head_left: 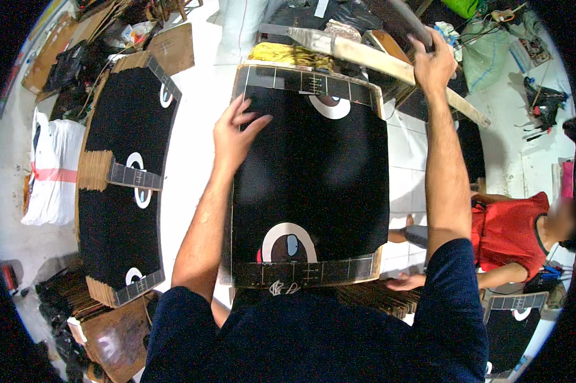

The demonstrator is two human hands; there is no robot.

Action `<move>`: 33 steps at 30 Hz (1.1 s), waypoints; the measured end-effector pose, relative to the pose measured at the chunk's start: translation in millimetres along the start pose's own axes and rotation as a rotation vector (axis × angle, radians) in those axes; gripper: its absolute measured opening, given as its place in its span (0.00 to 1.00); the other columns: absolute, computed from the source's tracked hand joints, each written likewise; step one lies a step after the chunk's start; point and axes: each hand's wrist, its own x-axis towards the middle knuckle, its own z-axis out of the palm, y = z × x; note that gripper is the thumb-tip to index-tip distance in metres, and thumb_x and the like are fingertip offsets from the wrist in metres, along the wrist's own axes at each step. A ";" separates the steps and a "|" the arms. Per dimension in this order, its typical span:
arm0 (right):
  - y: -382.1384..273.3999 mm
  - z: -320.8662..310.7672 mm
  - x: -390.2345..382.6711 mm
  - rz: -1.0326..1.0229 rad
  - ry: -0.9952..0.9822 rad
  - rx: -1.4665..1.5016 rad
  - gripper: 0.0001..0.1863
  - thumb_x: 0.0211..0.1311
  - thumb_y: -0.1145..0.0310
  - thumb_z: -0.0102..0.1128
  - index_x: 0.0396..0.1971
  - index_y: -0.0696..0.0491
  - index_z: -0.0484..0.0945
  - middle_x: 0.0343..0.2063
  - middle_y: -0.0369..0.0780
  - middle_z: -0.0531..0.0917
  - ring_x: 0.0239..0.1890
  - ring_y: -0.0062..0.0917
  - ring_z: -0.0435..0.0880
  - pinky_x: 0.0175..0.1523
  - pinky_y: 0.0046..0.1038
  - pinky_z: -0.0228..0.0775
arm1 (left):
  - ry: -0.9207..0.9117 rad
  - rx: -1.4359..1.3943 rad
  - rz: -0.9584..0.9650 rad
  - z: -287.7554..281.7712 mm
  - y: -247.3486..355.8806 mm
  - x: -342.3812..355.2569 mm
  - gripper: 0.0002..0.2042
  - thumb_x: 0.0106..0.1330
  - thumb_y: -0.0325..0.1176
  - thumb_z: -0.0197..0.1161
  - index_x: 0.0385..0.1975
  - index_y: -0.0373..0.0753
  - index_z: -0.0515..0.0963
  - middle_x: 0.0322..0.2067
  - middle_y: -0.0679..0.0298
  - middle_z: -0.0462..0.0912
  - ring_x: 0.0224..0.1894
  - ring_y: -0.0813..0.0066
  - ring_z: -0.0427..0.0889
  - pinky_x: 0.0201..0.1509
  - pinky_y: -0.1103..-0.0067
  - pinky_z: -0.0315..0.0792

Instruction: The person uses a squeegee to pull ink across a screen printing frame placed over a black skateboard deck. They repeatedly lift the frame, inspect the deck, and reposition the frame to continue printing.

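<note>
In front of me lies a black panel (313, 172) with printed white-ringed eyes at its far and near ends and grid-lined strips along those ends. My left hand (235, 131) is over its far left part, fingers apart and holding nothing; whether it touches the surface I cannot tell. Up at the far right, my right hand (436, 64) is closed around a long dark grey bar-like thing (399, 19), partly cut off by the picture's edge. Close below that hand runs a pale, worn wooden plank (358, 54), slanting across the far right corner of the panel.
A stack of similar black panels (125, 134) stands to my left, near a white sack (58, 163). Yellow cloth (288, 54) lies beyond the panel. A person in a red top (511, 233) is at the right, one hand near the panel's near right corner. More panels (514, 332) stand behind.
</note>
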 end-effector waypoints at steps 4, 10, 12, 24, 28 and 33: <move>14.5 7.2 43.9 0.066 -0.058 -0.013 0.20 0.59 0.53 0.74 0.50 0.42 0.85 0.35 0.39 0.89 0.38 0.35 0.85 0.47 0.37 0.74 | 0.176 0.513 -0.432 -121.1 -165.4 -113.0 0.25 0.65 0.34 0.73 0.57 0.23 0.78 0.45 0.51 0.88 0.44 0.70 0.84 0.50 0.74 0.78; 36.0 19.0 84.3 0.152 -0.090 -0.071 0.25 0.58 0.44 0.73 0.54 0.38 0.85 0.34 0.41 0.90 0.36 0.34 0.88 0.47 0.38 0.76 | -0.273 0.691 -1.054 -210.1 -285.8 -433.5 0.22 0.63 0.51 0.64 0.37 0.35 0.88 0.34 0.42 0.87 0.39 0.51 0.90 0.43 0.58 0.79; 42.4 22.5 96.7 0.184 -0.134 -0.101 0.29 0.58 0.41 0.72 0.56 0.37 0.84 0.40 0.42 0.90 0.43 0.37 0.88 0.53 0.39 0.76 | -0.245 0.470 -0.923 -212.6 -279.6 -516.4 0.19 0.63 0.45 0.66 0.32 0.30 0.86 0.25 0.53 0.87 0.30 0.62 0.84 0.35 0.63 0.75; 98.4 42.4 116.6 0.162 -0.133 0.004 0.33 0.56 0.41 0.75 0.56 0.46 0.84 0.42 0.41 0.90 0.43 0.30 0.88 0.54 0.33 0.76 | 0.186 0.897 -0.706 -151.3 -248.8 -560.0 0.16 0.71 0.41 0.60 0.55 0.44 0.82 0.48 0.55 0.86 0.49 0.50 0.84 0.53 0.60 0.78; 84.9 37.5 113.4 0.153 -0.149 0.065 0.30 0.57 0.46 0.77 0.55 0.48 0.85 0.40 0.40 0.90 0.40 0.26 0.86 0.52 0.30 0.75 | 0.356 0.773 -1.028 -139.3 -245.4 -557.7 0.18 0.72 0.40 0.59 0.57 0.38 0.80 0.49 0.55 0.86 0.49 0.50 0.84 0.54 0.61 0.78; 60.2 27.3 108.9 0.163 -0.168 0.048 0.27 0.59 0.50 0.77 0.51 0.52 0.85 0.37 0.38 0.90 0.36 0.22 0.84 0.47 0.27 0.74 | 0.551 0.387 -1.113 -167.9 -236.4 -558.9 0.17 0.72 0.34 0.57 0.55 0.34 0.80 0.46 0.51 0.86 0.47 0.50 0.85 0.51 0.64 0.79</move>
